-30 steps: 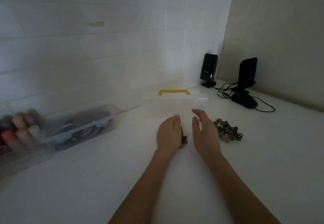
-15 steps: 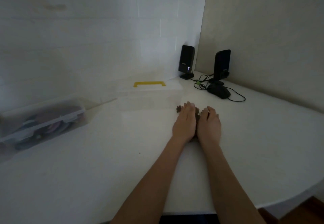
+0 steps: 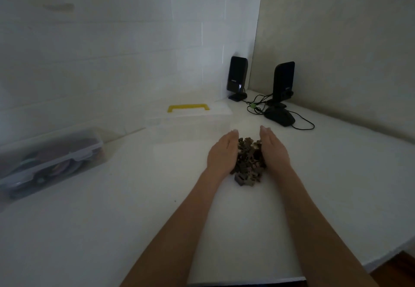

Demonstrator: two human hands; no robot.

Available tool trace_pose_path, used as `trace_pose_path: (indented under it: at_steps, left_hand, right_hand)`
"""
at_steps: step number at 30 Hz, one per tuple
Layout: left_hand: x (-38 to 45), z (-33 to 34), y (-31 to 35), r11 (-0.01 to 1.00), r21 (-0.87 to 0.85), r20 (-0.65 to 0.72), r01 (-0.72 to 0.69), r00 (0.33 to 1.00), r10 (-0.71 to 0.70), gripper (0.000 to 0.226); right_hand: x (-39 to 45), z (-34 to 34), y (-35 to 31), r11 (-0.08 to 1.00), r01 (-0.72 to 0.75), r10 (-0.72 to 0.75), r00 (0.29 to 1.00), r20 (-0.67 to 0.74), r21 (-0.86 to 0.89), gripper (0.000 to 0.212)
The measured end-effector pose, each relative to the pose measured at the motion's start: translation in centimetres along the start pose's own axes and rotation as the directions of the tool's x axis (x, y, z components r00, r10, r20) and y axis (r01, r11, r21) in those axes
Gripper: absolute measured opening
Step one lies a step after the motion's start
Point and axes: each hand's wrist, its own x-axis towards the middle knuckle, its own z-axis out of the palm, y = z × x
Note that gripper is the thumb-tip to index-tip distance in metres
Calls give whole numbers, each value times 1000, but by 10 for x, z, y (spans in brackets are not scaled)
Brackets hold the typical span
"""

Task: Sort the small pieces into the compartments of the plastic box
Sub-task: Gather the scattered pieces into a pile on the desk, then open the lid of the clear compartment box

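Note:
A heap of small dark brown pieces [image 3: 248,161] lies on the white table [image 3: 134,197]. My left hand [image 3: 222,153] stands on edge against the heap's left side, fingers straight. My right hand [image 3: 274,149] stands the same way against its right side. Both palms face the heap and cup it between them; neither hand grips a piece. Just behind and to the left stands the clear plastic box [image 3: 188,121] with a yellow handle [image 3: 188,107], its lid down.
A second clear box [image 3: 48,158] with dark contents sits at the left. In the far corner stand two black speakers [image 3: 237,78] [image 3: 283,82], a black mouse [image 3: 279,117] and cables. The table's front edge runs at the lower right.
The pieces lay partly to the right of my hands a second ago. Both hands then pressed together over them, and have now parted slightly, showing one gathered heap between the palms.

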Motion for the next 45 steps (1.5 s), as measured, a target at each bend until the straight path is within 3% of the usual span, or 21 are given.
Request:
trace_pose_path:
  at_steps: [3,10,16,24,27,29,31,34,36,39,41,43,45]
  left_hand:
    - [0,8,5,998,-54,13,41,999,-40,57]
    - [-22,16,10,987,-157,-39,-36,999,30,47]
    - [-43,18,15,981,-195,-45,-17,999,8,48]
    - [-55,-10,11,902,-432,-108,-17,994,-33,30]
    - [-58,-34,0,962,-224,-308,-159,948,85,29]
    - [-53,-58,-12,970,-42,-378,-240,902,207,28]
    - [-48,-82,-26,971,39,-445,-234,866,227,29]
    - [-43,-116,-51,996,5,-676,-88,734,68,28]
    - [-36,-136,-64,991,-134,-736,7,669,-104,31]
    - [-21,-151,-72,951,-303,-536,66,813,-228,55]
    - [-13,-152,-69,925,-375,-408,59,886,-221,66]
    - [-9,-152,-65,898,-438,-372,49,899,-231,70]
    - [-10,-153,-65,903,-426,-436,52,863,-255,65]
  right_hand:
    - [-1,9,-5,988,94,-81,991,105,-121,54]
    - [-25,15,-13,988,149,-143,981,130,-42,46]
    - [-49,14,-16,997,79,-79,996,31,19,48]
    - [-57,4,-27,986,156,-148,982,-121,62,35]
    - [-61,6,-47,938,347,-346,925,-156,-26,28]
    - [-56,16,-63,895,434,-441,895,-60,-106,27]
    - [-47,33,-76,866,460,-458,887,59,-197,40]
    - [-35,55,-90,935,353,-353,935,0,-40,61]
    - [-20,60,-92,976,168,-156,983,-92,136,64]
    - [5,64,-87,963,-118,116,993,23,243,62]
    - [10,67,-84,966,-153,135,986,97,207,56]
    - [11,68,-82,976,-118,105,991,79,184,51]
    - [9,66,-82,984,-88,84,996,31,154,46]
